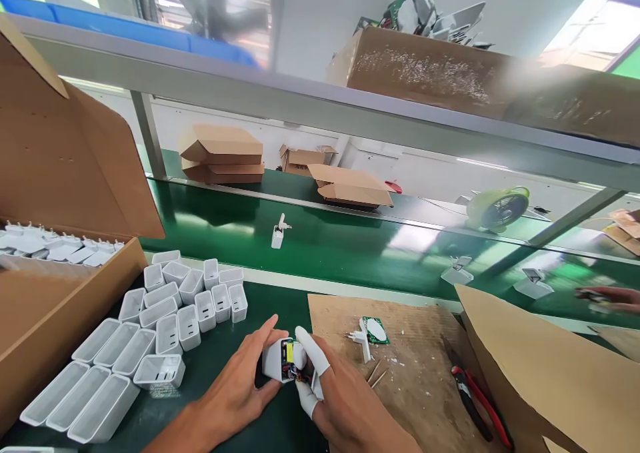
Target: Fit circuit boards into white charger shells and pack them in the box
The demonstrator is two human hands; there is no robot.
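In front of me, my left hand is closed around a white charger housing. A circuit board with a yellow-wrapped component shows at the housing's right-hand opening. My right hand, with white covers on the thumb and a finger, pinches the board's outer end. Part of a white piece shows between those fingers, but its full shape is hidden. Several white housings stand grouped left of my left hand. To the right of my hands, a white plug piece lies against a green circuit board on cardboard.
Red-and-black pliers lie by a cardboard box at right. An open box of white plug parts stands left. Chargers sit on a green conveyor belt under a metal shelf. Another person's hand shows at far right.
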